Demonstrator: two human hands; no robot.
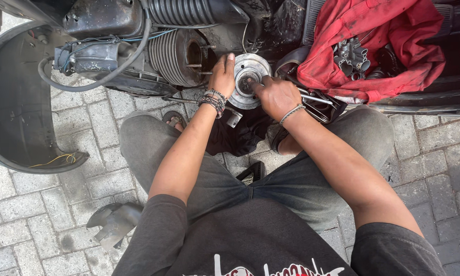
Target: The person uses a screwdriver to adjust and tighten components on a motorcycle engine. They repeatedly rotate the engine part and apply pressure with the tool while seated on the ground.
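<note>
Round metal disc [248,81] sits upright between finned engine cylinder [177,56] and red rag [378,46], above knees. Left hand [222,76] lies flat against disc rim, fingers together — likely steadying it. Right hand [276,96] curls, fingertips pressing into disc hub; whether pinching small part, cannot tell. Count: one disc, one cylinder, one rag, two hands — wristbands on both.
</note>
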